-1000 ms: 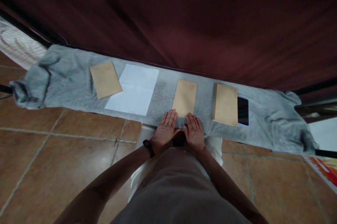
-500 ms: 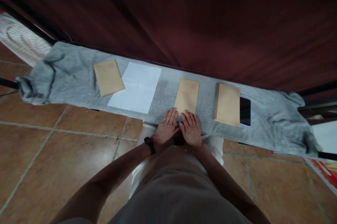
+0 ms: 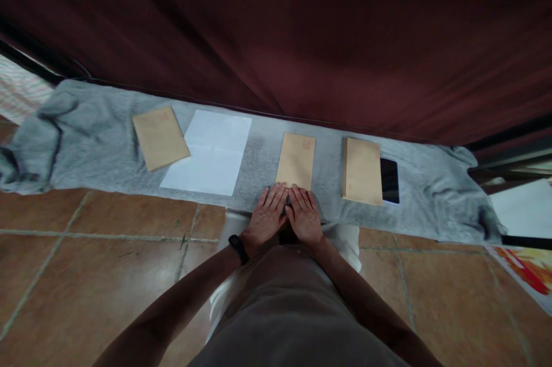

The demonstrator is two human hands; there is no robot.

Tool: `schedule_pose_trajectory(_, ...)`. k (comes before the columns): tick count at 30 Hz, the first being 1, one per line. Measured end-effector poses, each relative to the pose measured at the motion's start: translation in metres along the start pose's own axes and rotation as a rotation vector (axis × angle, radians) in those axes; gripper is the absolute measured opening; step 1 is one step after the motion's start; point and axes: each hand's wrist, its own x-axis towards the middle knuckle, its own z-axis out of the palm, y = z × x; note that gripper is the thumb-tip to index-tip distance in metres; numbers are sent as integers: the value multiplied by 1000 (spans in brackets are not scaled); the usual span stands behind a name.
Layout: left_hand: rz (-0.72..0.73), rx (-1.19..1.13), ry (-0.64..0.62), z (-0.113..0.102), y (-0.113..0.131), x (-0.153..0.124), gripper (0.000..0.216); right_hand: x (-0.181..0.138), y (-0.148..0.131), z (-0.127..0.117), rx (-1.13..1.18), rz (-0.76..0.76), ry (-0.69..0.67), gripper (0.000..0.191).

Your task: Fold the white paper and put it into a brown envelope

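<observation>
In front of me a single brown paper envelope (image 3: 296, 159) lies upright on a grey cloth, a small red print near its top right corner. My left hand (image 3: 268, 211) rests flat with its fingertips at the envelope's lower left edge. Beside it, my right hand (image 3: 304, 214) lies flat too, fingers stretched over the lower right edge. Both hands hide the envelope's bottom end. A stack of brown envelopes (image 3: 363, 171) is to the right. On the left, more brown envelope paper (image 3: 161, 138) overlaps a white sheet of paper (image 3: 210, 151).
The grey cloth (image 3: 95, 148) covers a long narrow surface, bunched at both ends. A dark phone (image 3: 390, 181) sits partly under the stack. Behind hangs a dark red curtain (image 3: 302, 39). Tiled floor (image 3: 107, 275) shows below the near edge.
The whole view has shifted, so the things on the cloth sit farther left. Both hands stay flat at the envelope's lower edge, now a little closer together.
</observation>
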Motion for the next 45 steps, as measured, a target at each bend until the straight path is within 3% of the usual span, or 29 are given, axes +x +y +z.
schedule_pose_trajectory(27, -93, 54, 39, -2, 2, -6, 77, -29, 25, -7, -43, 86, 125, 58)
schedule_pose_trajectory(33, -114, 45, 35, -5, 11, 3, 81, -29, 24, -7, -55, 94, 123, 57)
schedule_pose_trajectory(39, 50, 7, 1, -2, 26, 17, 62, -30, 26, -9, -19, 95, 106, 53)
schedule_pose_trajectory(45, 96, 39, -7, -2, 28, 19, 67, -11, 32, -18, 54, 216, 106, 45)
